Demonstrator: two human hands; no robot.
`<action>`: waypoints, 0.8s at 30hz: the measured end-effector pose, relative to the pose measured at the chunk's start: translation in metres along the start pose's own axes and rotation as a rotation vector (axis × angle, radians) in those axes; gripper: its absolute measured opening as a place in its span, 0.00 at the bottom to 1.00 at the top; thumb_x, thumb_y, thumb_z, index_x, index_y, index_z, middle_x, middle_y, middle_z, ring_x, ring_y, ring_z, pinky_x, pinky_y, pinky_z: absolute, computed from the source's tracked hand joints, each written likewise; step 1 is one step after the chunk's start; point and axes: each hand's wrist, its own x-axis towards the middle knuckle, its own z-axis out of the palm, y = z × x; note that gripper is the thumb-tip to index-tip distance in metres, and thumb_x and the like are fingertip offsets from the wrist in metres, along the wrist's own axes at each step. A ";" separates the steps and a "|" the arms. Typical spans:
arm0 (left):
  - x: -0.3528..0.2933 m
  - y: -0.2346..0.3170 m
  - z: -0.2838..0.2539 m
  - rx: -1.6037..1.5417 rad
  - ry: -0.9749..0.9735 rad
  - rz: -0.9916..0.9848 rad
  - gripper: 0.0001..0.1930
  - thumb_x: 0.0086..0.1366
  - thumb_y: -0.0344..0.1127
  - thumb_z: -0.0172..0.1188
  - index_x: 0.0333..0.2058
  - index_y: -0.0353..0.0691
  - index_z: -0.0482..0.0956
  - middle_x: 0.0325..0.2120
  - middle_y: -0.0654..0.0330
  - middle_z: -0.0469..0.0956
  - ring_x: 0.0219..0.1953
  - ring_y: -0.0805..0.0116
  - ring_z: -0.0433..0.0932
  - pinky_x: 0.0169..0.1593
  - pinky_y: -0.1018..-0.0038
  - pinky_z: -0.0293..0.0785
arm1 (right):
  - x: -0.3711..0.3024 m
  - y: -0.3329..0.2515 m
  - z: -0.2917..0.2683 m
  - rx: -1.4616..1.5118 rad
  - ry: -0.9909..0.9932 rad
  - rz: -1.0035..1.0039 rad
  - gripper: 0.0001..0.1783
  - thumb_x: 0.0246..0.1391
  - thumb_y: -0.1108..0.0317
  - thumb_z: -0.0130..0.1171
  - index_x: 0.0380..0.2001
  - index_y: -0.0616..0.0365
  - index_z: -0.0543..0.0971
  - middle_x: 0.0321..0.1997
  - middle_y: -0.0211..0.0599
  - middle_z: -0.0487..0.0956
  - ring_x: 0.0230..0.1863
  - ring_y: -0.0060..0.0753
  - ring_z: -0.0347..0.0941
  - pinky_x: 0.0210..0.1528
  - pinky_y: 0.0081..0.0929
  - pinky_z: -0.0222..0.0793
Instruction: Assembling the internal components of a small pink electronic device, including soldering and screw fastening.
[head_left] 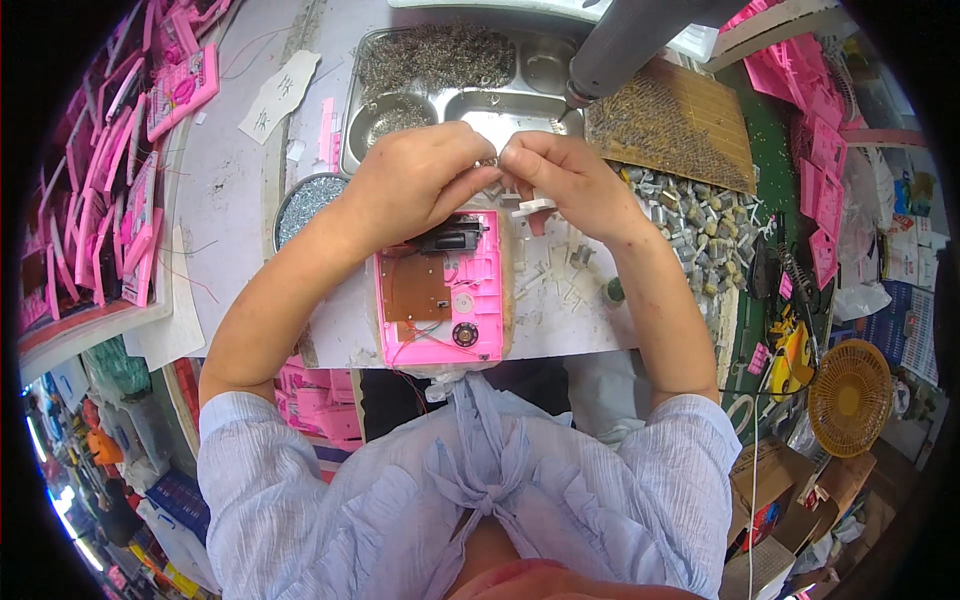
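Note:
My left hand (428,182) and my right hand (567,182) meet over the far end of an opened pink plastic casing (490,300). A small metal piece (487,162) shows at the closed fingertips of my left hand; its exact kind is too small to make out. The curled fingers of my right hand hold a small white plastic part (533,206), while its thumb and forefinger pinch close to the metal piece. Inside the casing lie a brown circuit board (420,290), a round speaker (465,334), thin wires and a black part (448,237).
Beyond my hands stands a compartmented metal tray (347,130) of small metal pieces. A grey cylindrical tool (640,45) hangs over it. Left is a bowl of screws (310,205); right are a pin-covered brown board (690,120) and heaped small motors (700,220). Pink casings (100,200) stack far left.

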 end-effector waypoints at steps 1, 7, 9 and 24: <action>0.001 -0.001 -0.002 0.007 -0.003 0.013 0.07 0.65 0.35 0.65 0.37 0.38 0.80 0.28 0.53 0.78 0.31 0.51 0.79 0.34 0.62 0.75 | -0.001 -0.004 0.001 -0.001 -0.009 0.019 0.22 0.71 0.50 0.52 0.37 0.59 0.81 0.33 0.26 0.78 0.32 0.16 0.74 0.28 0.20 0.76; -0.005 -0.011 -0.004 -0.708 -0.252 -0.508 0.08 0.70 0.35 0.61 0.37 0.35 0.80 0.25 0.57 0.74 0.29 0.63 0.78 0.32 0.68 0.72 | -0.004 0.002 0.007 -0.311 0.137 -0.117 0.20 0.70 0.51 0.53 0.39 0.59 0.81 0.31 0.26 0.77 0.32 0.17 0.74 0.29 0.21 0.76; -0.006 -0.010 -0.004 -1.021 -0.303 -0.763 0.11 0.72 0.38 0.59 0.37 0.36 0.80 0.23 0.58 0.74 0.27 0.66 0.76 0.31 0.70 0.71 | -0.005 0.004 0.008 -0.417 0.211 -0.158 0.20 0.70 0.52 0.54 0.40 0.59 0.82 0.30 0.26 0.77 0.31 0.18 0.74 0.28 0.21 0.76; -0.007 -0.025 -0.012 -1.617 -0.235 -0.881 0.18 0.78 0.44 0.51 0.32 0.38 0.79 0.19 0.66 0.71 0.17 0.81 0.61 0.22 0.81 0.57 | 0.012 0.011 0.002 -0.575 0.418 -0.421 0.12 0.66 0.57 0.60 0.41 0.53 0.83 0.23 0.23 0.74 0.26 0.17 0.72 0.26 0.22 0.70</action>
